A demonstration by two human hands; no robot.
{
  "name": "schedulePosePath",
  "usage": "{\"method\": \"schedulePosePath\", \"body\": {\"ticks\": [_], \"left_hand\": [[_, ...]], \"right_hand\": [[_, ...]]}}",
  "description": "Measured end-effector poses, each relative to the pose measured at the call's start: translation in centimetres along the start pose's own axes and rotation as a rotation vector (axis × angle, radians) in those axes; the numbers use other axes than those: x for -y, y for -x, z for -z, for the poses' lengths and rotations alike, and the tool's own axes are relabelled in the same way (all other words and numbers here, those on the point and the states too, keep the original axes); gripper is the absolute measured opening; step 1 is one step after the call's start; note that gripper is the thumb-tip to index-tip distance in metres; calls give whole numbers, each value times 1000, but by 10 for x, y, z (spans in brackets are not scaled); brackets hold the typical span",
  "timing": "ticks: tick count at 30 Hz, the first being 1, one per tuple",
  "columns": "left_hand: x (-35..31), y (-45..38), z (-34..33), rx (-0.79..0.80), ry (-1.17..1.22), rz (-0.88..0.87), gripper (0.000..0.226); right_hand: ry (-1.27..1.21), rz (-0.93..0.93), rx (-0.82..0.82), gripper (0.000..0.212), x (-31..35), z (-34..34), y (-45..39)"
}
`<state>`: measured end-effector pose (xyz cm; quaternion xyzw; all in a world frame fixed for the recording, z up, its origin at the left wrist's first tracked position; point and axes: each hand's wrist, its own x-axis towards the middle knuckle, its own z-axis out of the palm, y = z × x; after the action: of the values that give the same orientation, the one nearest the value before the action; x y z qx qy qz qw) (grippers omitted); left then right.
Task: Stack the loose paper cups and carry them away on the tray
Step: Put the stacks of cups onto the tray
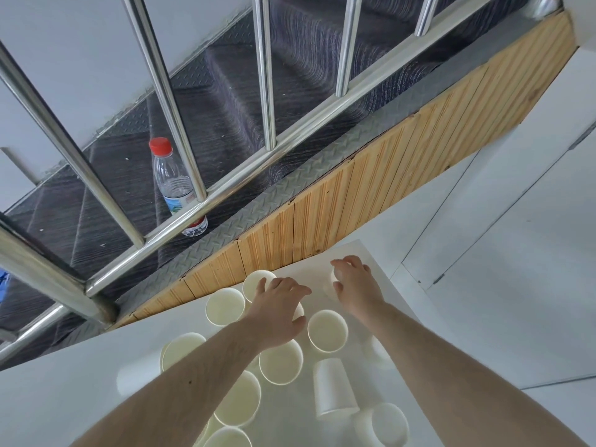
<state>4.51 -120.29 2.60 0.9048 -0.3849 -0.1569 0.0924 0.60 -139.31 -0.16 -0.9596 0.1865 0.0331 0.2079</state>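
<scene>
While both arms reach forward over the white desk (80, 382), I see the left hand (277, 312) with fingers spread, palm down over a cup mostly hidden beneath it; only a sliver of that cup's rim shows at the thumb side, so I cannot tell whether the grip has actually closed on it; right hand (356, 285) sits farther toward the far desk edge, fingers curled round a small white paper cup (333, 277), grip pinching it from above; loose paper cups scattered across the desk around both forearms: two upright ones (224, 306) just beside the left hand's fingertips near the wooden panel (322, 211); another upright cup (327, 330) between the two wrists; one upright (280, 361) under the left wrist; one upside down (333, 391) near the right forearm; one lying on its side (180, 350) left of the left forearm; more upright cups (238, 403) toward the near edge, some touching each other; another cup (385, 424) tilted at lower right, partly under the right arm; tray not visible to me; beyond the desk a steel railing (167, 101) fronts carpeted stairs (242, 79); a clear water bottle with red cap (172, 179) stands on the metal tread behind the rail; white floor (516, 253) to the right.
</scene>
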Motion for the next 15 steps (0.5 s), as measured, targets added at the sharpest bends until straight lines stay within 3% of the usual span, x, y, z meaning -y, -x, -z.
{"method": "schedulePosePath", "body": {"ticks": [3, 5, 9, 12, 15], "left_hand": [[1, -4, 0, -66, 53, 14, 60], [-4, -8, 1, -129, 130, 24, 71], [-16, -16, 5, -237, 319, 44, 93], [-23, -20, 7, -276, 467, 32, 86], [-29, -23, 6, -284, 474, 38, 78]], "right_hand": [[-265, -46, -195, 45, 3, 5, 1], [-566, -180, -265, 38, 11, 12, 3], [-1145, -398, -75, 27, 26, 28, 13], [-1231, -420, 68, 29, 27, 34, 21], [-1156, -411, 79, 27, 16, 31, 26]]}}
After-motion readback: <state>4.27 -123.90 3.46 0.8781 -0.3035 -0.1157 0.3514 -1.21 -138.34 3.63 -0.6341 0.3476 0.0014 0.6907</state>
